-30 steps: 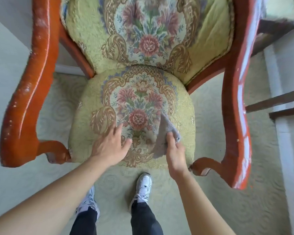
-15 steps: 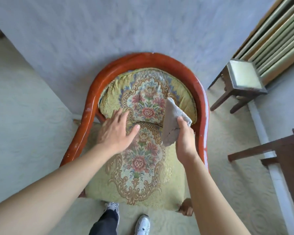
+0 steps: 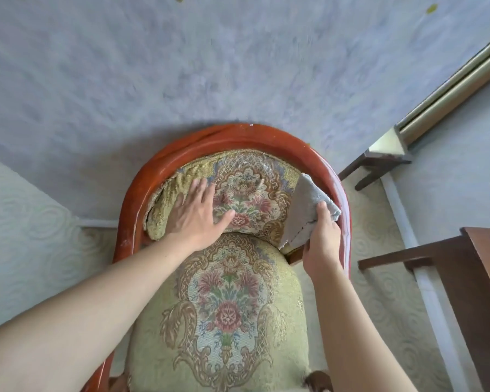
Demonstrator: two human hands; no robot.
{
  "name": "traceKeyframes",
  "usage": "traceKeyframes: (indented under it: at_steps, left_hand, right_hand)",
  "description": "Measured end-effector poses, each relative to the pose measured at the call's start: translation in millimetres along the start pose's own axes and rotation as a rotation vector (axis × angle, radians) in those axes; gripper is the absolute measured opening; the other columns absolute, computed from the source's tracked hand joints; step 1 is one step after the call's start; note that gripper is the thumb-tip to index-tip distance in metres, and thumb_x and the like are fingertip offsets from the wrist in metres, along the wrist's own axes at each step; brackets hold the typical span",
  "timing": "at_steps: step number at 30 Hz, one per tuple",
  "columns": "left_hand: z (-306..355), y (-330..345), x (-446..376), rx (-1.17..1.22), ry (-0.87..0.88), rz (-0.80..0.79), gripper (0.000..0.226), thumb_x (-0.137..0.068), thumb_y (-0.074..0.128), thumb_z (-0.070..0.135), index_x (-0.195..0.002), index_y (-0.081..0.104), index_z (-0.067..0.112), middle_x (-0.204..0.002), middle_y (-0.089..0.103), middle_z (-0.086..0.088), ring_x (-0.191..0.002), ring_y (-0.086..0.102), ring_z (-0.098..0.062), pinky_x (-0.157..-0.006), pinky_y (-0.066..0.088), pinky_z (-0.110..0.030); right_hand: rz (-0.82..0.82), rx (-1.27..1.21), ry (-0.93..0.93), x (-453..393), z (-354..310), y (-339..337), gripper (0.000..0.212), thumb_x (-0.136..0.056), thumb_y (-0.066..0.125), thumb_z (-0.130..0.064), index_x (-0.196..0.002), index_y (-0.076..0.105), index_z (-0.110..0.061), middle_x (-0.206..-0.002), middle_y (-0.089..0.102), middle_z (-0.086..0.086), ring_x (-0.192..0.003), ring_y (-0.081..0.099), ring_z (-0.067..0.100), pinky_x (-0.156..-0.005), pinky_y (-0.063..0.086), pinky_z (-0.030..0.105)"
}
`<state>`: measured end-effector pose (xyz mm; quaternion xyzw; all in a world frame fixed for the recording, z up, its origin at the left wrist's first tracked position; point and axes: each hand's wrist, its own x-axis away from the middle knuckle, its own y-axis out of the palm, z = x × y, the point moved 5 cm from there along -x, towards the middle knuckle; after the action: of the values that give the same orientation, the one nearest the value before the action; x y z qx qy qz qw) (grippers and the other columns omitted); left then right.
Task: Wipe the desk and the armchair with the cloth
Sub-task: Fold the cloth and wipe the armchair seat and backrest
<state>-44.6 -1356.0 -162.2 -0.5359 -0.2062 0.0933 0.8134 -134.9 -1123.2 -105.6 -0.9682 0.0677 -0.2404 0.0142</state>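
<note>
Right hand presses cloth against armchair backrest.

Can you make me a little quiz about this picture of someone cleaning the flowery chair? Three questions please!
1. True or false: the cloth is in the left hand.
2. What colour is the armchair's wooden frame: A) white, B) reddish-orange, C) black?
3. Fill in: the left hand lies flat on the chair's flowery ____.

Key:
1. False. The right hand holds it, up against the right side of the backrest by the frame.
2. B.
3. Backrest.
</note>
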Motion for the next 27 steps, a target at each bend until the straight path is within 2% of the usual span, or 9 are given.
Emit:
traceKeyframes:
  at_steps: [2,5,10,12,14,17,21,25,27]
  left_hand:
    - [-4.3,2.6,-15.8,0.003,0.009,-0.002,0.093,-0.09,0.013,0.075,-0.16,-0.003,0.017,-0.165,-0.017,-0.004,-0.152,-0.016,-0.021,-0.123,-0.003,-0.049]
    - [-7.3,6.5,-37.0,-0.001,0.043,0.042,0.09,-0.089,0.016,0.074,-0.16,-0.002,0.02,-0.165,-0.017,0.0,-0.151,-0.017,-0.022,-0.116,-0.003,-0.048]
    - [-10.8,18.3,-52.4,-0.101,0.042,0.103,0.088,-0.091,0.008,0.073,-0.159,-0.006,0.019,-0.165,-0.018,-0.002,-0.151,-0.016,-0.026,-0.119,0.001,-0.057]
    - [-11.6,23.1,-54.5,-0.126,0.032,0.133,0.087,-0.093,0.01,0.07,-0.159,-0.005,0.016,-0.165,-0.018,-0.003,-0.151,-0.014,-0.026,-0.12,0.005,-0.059]
    - [-13.2,26.5,-56.1,-0.13,0.033,0.152,0.086,-0.093,0.018,0.065,-0.16,-0.002,0.014,-0.166,-0.016,-0.003,-0.151,-0.012,-0.027,-0.12,0.011,-0.06]
    - [-18.2,29.1,-57.4,-0.15,0.064,0.171,0.086,-0.093,0.026,0.061,-0.16,0.002,0.013,-0.167,-0.011,-0.003,-0.152,-0.005,-0.027,-0.119,0.018,-0.06]
    - [-18.6,30.6,-59.2,-0.121,0.078,0.176,0.088,-0.091,0.034,0.06,-0.16,0.005,0.013,-0.168,-0.008,-0.003,-0.154,-0.003,-0.028,-0.119,0.018,-0.06]
    - [-20.0,29.8,-57.2,-0.077,0.094,0.153,0.11,-0.076,0.071,0.046,-0.159,0.008,0.011,-0.168,-0.007,0.0,-0.154,-0.006,-0.026,-0.12,0.018,-0.059]
    - [-22.4,26.3,-53.9,-0.084,0.118,0.148,0.11,-0.074,0.07,0.045,-0.159,0.011,0.01,-0.168,-0.002,-0.002,-0.154,-0.005,-0.025,-0.12,0.02,-0.058]
  right_hand:
    - [0.074,0.079,-0.037,-9.6,-2.9,11.2,0.027,-0.099,0.052,-0.042,-0.081,0.06,-0.024,-0.091,0.071,0.002,-0.081,0.067,0.017,-0.074,0.058,0.033]
    - [0.213,0.082,-0.054,-27.8,-7.6,20.4,0.031,-0.097,0.052,-0.044,-0.074,0.056,-0.024,-0.079,0.066,-0.006,-0.073,0.063,0.01,-0.06,0.046,0.025]
    - [0.354,0.362,-0.295,-46.1,-2.9,35.1,0.049,-0.096,0.04,-0.05,-0.072,0.063,-0.015,-0.068,0.066,0.005,-0.068,0.067,0.028,-0.067,0.054,0.041]
    - [0.337,0.486,-0.386,-53.3,6.5,48.7,0.05,-0.099,0.037,-0.046,-0.088,0.069,-0.008,-0.082,0.071,0.013,-0.079,0.068,0.033,-0.074,0.054,0.043]
    - [0.26,0.583,-0.431,-62.9,19.3,68.9,0.044,-0.101,0.039,-0.04,-0.118,0.066,-0.01,-0.116,0.07,0.017,-0.107,0.064,0.034,-0.093,0.049,0.044]
    - [0.094,0.637,-0.566,-67.8,33.1,106.9,0.048,-0.1,0.043,-0.023,-0.147,0.044,-0.012,-0.158,0.036,0.011,-0.148,0.026,0.026,-0.118,0.025,0.044]
    - [0.059,0.571,-0.586,-62.0,51.3,139.1,0.061,-0.094,0.034,-0.024,-0.153,0.031,-0.008,-0.163,0.023,0.01,-0.152,0.009,0.024,-0.123,0.013,0.04]
    - [-0.189,0.555,-0.664,-39.6,66.3,176.6,0.057,-0.097,0.033,-0.022,-0.151,0.032,-0.004,-0.161,0.026,0.014,-0.152,0.009,0.027,-0.123,0.009,0.033]
    - [-0.326,0.627,-0.756,-32.2,68.0,181.5,0.053,-0.098,0.037,-0.019,-0.15,0.037,-0.006,-0.16,0.03,0.012,-0.152,0.013,0.023,-0.123,0.014,0.032]
